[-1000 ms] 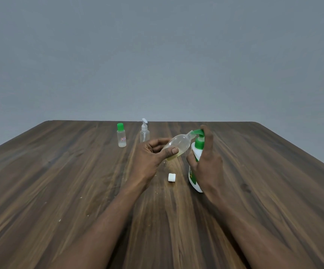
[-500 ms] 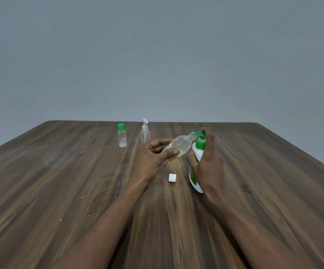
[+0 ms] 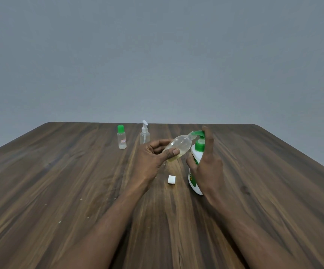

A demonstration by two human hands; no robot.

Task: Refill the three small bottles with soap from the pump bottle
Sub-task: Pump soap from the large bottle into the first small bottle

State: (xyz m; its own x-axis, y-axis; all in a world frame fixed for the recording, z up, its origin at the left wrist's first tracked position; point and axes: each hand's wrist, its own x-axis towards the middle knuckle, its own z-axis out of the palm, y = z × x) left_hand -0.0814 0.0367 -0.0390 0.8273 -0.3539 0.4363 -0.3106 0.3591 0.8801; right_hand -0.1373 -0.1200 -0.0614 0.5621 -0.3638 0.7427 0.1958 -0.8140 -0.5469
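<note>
- The right hand (image 3: 207, 166) covers most of the pump bottle (image 3: 192, 181); only its green pump head, collar and a strip of white body with a green label show.
- The label print cannot be read, and the soap level inside the white bottle cannot be seen.
- Both forearms are cut off by the bottom edge of the view.
- The left hand (image 3: 153, 156) grips a small clear bottle (image 3: 178, 147) between thumb and curled fingers, tilted, its open neck touching the pump's spout. Pale yellow liquid pools in its lower end.
- The right hand wraps the pump bottle, which stands on the wooden table (image 3: 60, 181), with the forefinger laid over the pump head.
- A white cap (image 3: 171, 179) lies on the table between the two wrists, just beside the pump bottle's base.
- Farther back stand a green-capped bottle (image 3: 122, 139) and a clear spray-top bottle (image 3: 144, 133), near each other; both are closed, and their contents are hard to make out.
</note>
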